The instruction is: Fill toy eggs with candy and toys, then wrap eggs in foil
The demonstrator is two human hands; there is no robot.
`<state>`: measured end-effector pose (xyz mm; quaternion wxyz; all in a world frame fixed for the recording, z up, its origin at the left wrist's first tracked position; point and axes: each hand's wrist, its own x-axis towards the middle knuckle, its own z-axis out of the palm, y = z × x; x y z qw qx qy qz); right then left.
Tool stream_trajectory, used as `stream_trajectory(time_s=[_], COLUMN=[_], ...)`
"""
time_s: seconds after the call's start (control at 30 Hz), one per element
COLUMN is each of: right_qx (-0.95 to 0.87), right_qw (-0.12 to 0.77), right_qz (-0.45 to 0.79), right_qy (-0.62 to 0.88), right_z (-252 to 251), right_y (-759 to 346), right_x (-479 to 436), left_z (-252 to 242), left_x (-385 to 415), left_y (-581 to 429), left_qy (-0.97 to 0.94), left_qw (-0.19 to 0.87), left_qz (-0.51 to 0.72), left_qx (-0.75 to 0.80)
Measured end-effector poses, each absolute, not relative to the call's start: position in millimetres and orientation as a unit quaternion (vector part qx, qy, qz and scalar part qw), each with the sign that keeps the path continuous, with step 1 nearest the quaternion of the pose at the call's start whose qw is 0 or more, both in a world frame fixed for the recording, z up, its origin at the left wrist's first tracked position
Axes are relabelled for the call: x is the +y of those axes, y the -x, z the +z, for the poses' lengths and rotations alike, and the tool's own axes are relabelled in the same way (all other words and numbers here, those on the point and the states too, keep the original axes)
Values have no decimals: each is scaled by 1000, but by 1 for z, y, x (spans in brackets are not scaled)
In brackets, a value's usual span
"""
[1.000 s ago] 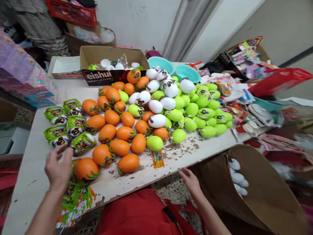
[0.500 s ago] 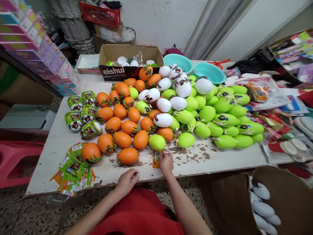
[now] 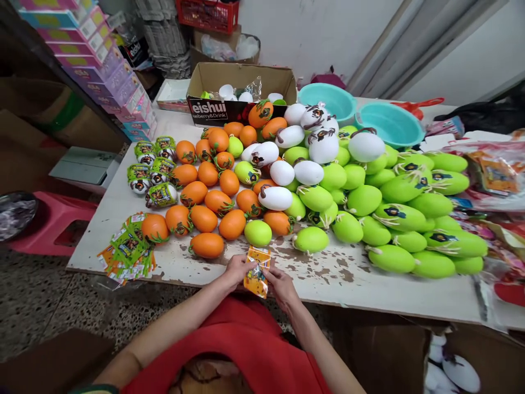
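Observation:
Between my two hands is a small orange printed packet [image 3: 257,284], held over the table's front edge. My left hand [image 3: 238,270] pinches its left side, and my right hand [image 3: 282,284] grips the right side. Just beyond it lies a lime-green egg [image 3: 258,233]. Several orange eggs [image 3: 207,245] with green claw-like pieces spread to the left. White eggs [image 3: 275,198] with brown claws sit in the middle, and a heap of green eggs [image 3: 391,258] lies to the right. A pile of green and orange packets [image 3: 129,243] rests at the table's left front.
Green-and-white wrapped eggs [image 3: 162,195] stand at the left. An open carton [image 3: 241,74] and two turquoise basins [image 3: 389,125] stand at the back. Stacked pink and purple boxes [image 3: 118,87] rise beyond the left edge. Below the table at right, a box [image 3: 381,350] holds white eggs.
My right hand has lifted the orange packet off the table toward me. My left hand has moved over and taken its other side. The view has shifted a little.

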<state>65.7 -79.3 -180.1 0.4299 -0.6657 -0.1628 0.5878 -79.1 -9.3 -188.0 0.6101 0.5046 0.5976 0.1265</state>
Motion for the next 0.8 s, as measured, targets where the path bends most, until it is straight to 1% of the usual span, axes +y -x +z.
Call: stream_trajectory(time_s=[0.17,0.4,0.53,0.6,0.67,0.73,0.8], right_qx=[-210,-354,-449,-493,-523,-547,-590], right_qw=[423,402,384,367,345,313,284], right_qz=[581,538,525,532,549,573,561], right_qy=[663,651,613,583,553,524,506], right_z=[-164,-148,-137,-134,-133,-133,-131], right_y=[-55,-33,4,32,60,85,110], right_x=[-77,-31,-3,6,13,22,38], left_z=[-166,-120,-96,-89,-86,-86,-88], left_x=[-12,-14,-20,-20,-17,-12,-7], left_y=[92,162,195,210,230,261,301], left_qy=[-487,-448,-438,-373,-264,-163,-104], left_qw=[592,555,596,638,664,654,608], left_qz=[197,296,329,380,459,535,580], left_qx=[611,635,587,556,527,509,531])
